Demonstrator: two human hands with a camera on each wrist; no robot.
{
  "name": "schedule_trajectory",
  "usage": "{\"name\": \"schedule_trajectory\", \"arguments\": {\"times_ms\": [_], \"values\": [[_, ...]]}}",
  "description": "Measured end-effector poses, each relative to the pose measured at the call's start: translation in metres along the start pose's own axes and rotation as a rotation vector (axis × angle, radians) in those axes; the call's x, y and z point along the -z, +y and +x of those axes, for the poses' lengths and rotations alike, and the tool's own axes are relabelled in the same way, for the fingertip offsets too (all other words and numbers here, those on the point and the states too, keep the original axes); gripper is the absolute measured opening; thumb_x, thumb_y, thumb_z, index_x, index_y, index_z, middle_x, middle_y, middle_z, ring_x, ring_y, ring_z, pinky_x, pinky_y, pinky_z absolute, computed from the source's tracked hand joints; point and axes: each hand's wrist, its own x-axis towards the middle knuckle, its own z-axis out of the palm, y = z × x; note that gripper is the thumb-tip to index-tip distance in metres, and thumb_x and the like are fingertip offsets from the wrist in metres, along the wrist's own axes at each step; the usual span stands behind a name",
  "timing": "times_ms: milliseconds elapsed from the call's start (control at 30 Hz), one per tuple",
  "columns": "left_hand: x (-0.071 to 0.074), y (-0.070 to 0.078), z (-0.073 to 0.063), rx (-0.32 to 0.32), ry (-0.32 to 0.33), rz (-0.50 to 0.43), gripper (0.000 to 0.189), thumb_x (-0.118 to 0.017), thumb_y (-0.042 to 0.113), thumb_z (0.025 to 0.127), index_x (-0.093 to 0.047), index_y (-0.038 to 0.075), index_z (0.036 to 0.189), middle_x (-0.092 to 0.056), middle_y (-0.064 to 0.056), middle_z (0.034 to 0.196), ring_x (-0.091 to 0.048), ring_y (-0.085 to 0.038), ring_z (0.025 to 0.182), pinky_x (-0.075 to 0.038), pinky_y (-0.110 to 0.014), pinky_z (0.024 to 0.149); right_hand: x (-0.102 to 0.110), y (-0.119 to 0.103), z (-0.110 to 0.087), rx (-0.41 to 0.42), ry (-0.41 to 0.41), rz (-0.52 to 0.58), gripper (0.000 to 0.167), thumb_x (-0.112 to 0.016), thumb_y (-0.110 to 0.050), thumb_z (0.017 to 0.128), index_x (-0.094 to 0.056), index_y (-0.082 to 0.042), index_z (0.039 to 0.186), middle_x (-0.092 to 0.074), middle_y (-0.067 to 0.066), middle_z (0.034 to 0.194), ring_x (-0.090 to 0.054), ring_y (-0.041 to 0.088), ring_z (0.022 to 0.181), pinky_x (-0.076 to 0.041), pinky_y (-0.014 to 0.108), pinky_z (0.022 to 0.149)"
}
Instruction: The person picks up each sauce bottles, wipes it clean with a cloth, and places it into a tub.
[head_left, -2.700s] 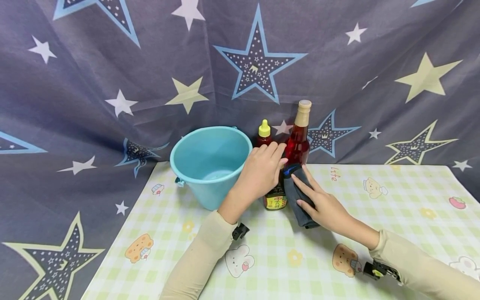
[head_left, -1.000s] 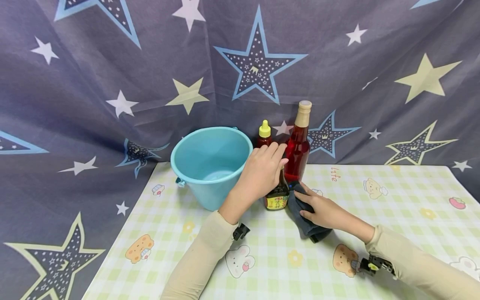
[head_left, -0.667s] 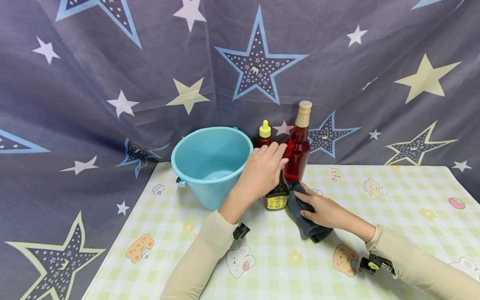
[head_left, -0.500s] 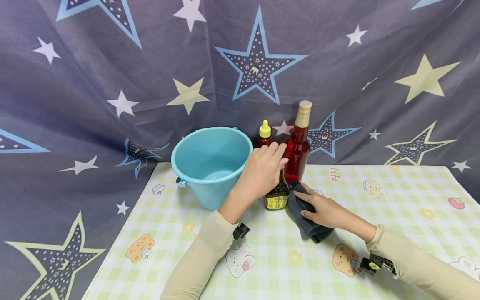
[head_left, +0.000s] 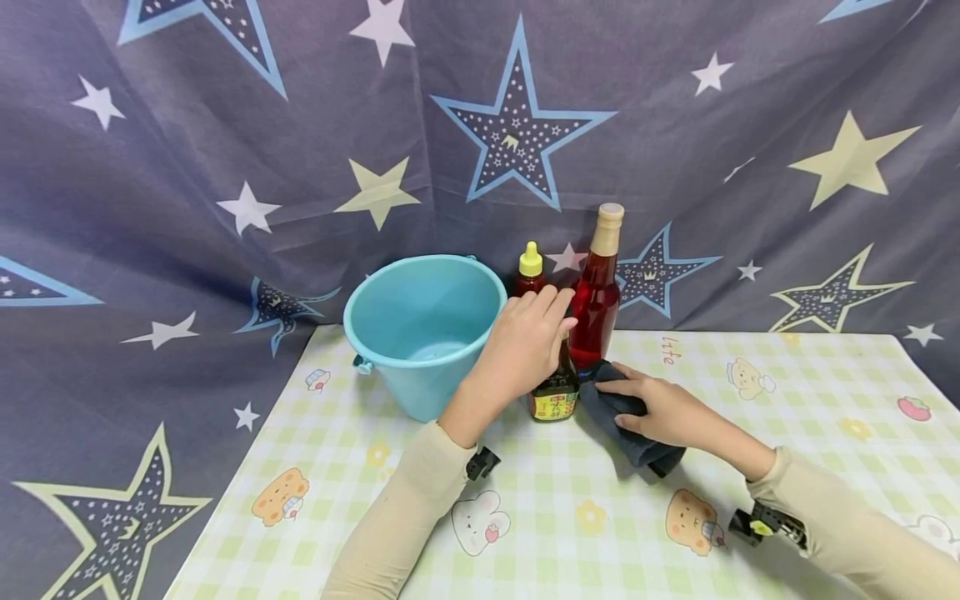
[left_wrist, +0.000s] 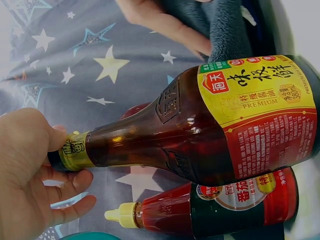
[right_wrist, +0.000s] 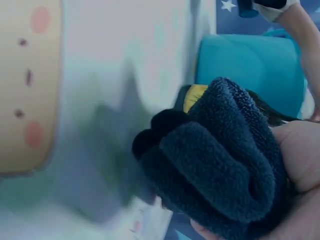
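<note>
My left hand point(head_left: 521, 350) pinches the capped neck of a soy sauce bottle point(head_left: 553, 402), which stands upright on the table. In the left wrist view, thumb and fingers meet at the yellow neck band, and the label of the soy sauce bottle point(left_wrist: 260, 95) faces the camera. My right hand point(head_left: 671, 412) grips a bunched dark grey towel point(head_left: 633, 447) close to the bottle's lower right side. The fuzzy towel point(right_wrist: 220, 165) fills the right wrist view and hides most of the bottle; whether it touches the glass there cannot be told.
A light blue bucket point(head_left: 408, 383) stands left of the bottles. Behind the soy sauce are a yellow-capped ketchup bottle point(head_left: 530, 265) and a tall bottle of red liquid point(head_left: 596, 312). A checked cloth point(head_left: 795, 467) covers the table; a star-patterned curtain point(head_left: 465, 67) hangs behind.
My right hand has moved the towel down the soy sauce bottle's right side, then slightly right, bunching it more. My left hand has stayed on the neck.
</note>
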Motion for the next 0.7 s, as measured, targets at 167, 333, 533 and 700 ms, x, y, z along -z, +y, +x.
{"name": "schedule_trajectory", "arguments": {"times_ms": [167, 333, 533, 700], "values": [[0.000, -0.001, 0.000, -0.004, 0.008, -0.006, 0.037, -0.049, 0.029, 0.108, -0.057, 0.006, 0.136, -0.062, -0.007, 0.110, -0.060, -0.022, 0.089, -0.051, -0.034, 0.084, 0.021, -0.002, -0.006, 0.041, 0.043, -0.027, 0.044, -0.070, -0.012, 0.095, -0.064, -0.010, 0.138, -0.039, 0.030, 0.157, -0.064, 0.045, 0.116, -0.054, 0.051, 0.085], [0.000, -0.001, 0.000, -0.007, 0.007, -0.013, 0.037, -0.048, 0.029, 0.108, -0.057, 0.006, 0.136, -0.062, -0.007, 0.109, -0.060, -0.022, 0.087, -0.050, -0.033, 0.083, 0.046, -0.006, -0.011, 0.110, 0.113, -0.018, 0.041, -0.070, -0.012, 0.095, -0.067, -0.010, 0.135, -0.043, 0.028, 0.155, -0.051, 0.049, 0.134, -0.050, 0.057, 0.096], [0.000, -0.001, 0.000, -0.010, 0.011, -0.018, 0.037, -0.048, 0.029, 0.109, -0.058, 0.006, 0.135, -0.061, -0.006, 0.109, -0.059, -0.022, 0.086, -0.050, -0.034, 0.081, 0.073, -0.011, -0.016, 0.208, 0.236, 0.036, 0.042, -0.073, -0.012, 0.094, -0.067, -0.013, 0.135, -0.047, 0.025, 0.154, -0.053, 0.047, 0.134, -0.047, 0.026, 0.088], [0.001, -0.001, -0.001, -0.009, 0.017, -0.029, 0.036, -0.048, 0.029, 0.108, -0.059, 0.006, 0.135, -0.062, -0.007, 0.110, -0.059, -0.022, 0.085, -0.050, -0.034, 0.081, 0.088, -0.018, -0.020, 0.199, 0.379, 0.166, 0.047, -0.073, -0.011, 0.094, -0.065, -0.018, 0.139, -0.044, 0.012, 0.160, -0.042, 0.044, 0.144, -0.034, 0.006, 0.088]]}}
